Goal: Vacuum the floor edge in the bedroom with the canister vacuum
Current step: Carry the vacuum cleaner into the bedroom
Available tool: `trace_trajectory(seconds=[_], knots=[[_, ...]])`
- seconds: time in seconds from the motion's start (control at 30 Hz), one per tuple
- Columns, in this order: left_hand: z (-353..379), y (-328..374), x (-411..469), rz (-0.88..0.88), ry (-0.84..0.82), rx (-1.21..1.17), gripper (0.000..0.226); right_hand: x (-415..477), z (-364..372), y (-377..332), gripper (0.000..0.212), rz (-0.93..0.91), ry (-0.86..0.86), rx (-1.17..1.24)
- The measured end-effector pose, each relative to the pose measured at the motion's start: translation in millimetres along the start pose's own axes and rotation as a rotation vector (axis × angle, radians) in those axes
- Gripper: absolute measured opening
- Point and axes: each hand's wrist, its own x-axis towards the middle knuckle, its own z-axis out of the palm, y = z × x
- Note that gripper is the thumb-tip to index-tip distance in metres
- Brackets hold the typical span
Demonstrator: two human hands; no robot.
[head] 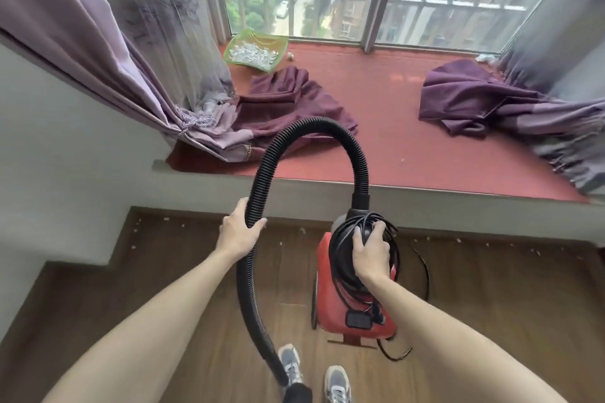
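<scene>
A red canister vacuum (330,311) hangs just above the wooden floor (163,288), carried by its black top handle. My right hand (371,253) grips that handle together with the coiled black power cord (340,232). The black ribbed hose (314,127) arches up from the canister's front and curves down to the left, past my feet. My left hand (239,232) holds the hose on its left side. Small white scraps (183,224) lie scattered along the floor edge under the window ledge.
A raised red window ledge (393,147) runs across in front, with purple curtains (98,52) heaped on it left and right. A green tray (255,51) of small clear pieces sits at the ledge's back left. A white wall step stands at the left.
</scene>
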Motion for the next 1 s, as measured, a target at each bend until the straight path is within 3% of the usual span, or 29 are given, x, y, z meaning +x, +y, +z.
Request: trace_trajectory(seconds=[0.2, 0.47, 0.67, 0.83, 1.0], knots=[[47, -35, -2, -0.063, -0.011, 0.045, 0.056, -2, 22, 52, 0.044, 0.057, -0.049, -0.005], [108, -92, -20, -0.137, -0.015, 0.082, 0.056, 12, 59, 124, 0.021, 0.050, -0.121, -0.040], [167, -131, -23, -0.176, -0.030, 0.127, 0.057, 35, 97, 183, 0.020, 0.068, -0.187, -0.015], [221, -186, -22, -0.233, -0.025, 0.165, 0.055, 56, 147, 244, 0.036, 0.095, -0.253, 0.005], [270, -234, -20, -0.237, -0.032, 0.212, 0.052, 66, 193, 301, 0.031, 0.130, -0.266, -0.023]])
